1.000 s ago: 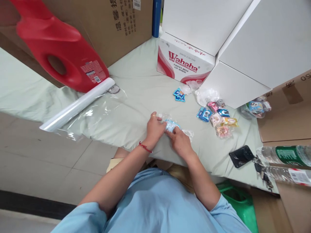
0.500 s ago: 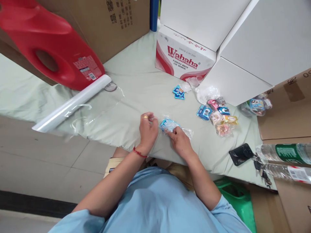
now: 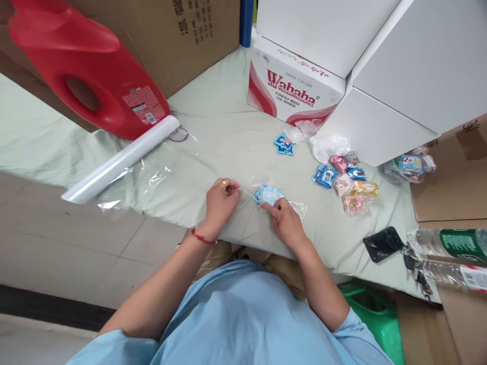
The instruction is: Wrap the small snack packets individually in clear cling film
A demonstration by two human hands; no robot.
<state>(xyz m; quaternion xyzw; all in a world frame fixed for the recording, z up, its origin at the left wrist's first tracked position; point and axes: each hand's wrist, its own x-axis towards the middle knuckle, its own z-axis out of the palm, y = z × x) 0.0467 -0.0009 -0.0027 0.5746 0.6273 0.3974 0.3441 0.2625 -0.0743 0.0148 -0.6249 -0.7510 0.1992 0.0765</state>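
A blue packet in clear plastic [image 3: 271,194] lies on the pale green cloth [image 3: 228,147] near the front edge. My right hand [image 3: 287,223] rests on its lower edge with the index finger stretched out. My left hand [image 3: 221,203] is left of the packet, apart from it, its fingers curled in a pinch with a ring on one; whatever is between the fingertips is too small to name. Small blue sachets [image 3: 284,144] lie behind the packet. Wrapped snacks [image 3: 344,183] and crumpled clear plastic [image 3: 330,147] are to the right.
A red jug [image 3: 114,76] and a white roll of film [image 3: 122,161] stand or lie at left. Behind are a Wahaha box [image 3: 294,86] and white boxes. At right lie a black phone-like item [image 3: 382,244], keys [image 3: 416,266] and plastic bottles [image 3: 429,242].
My left hand has moved left, away from the packet. My right hand has stayed at the packet's lower edge. The view has shifted slightly.
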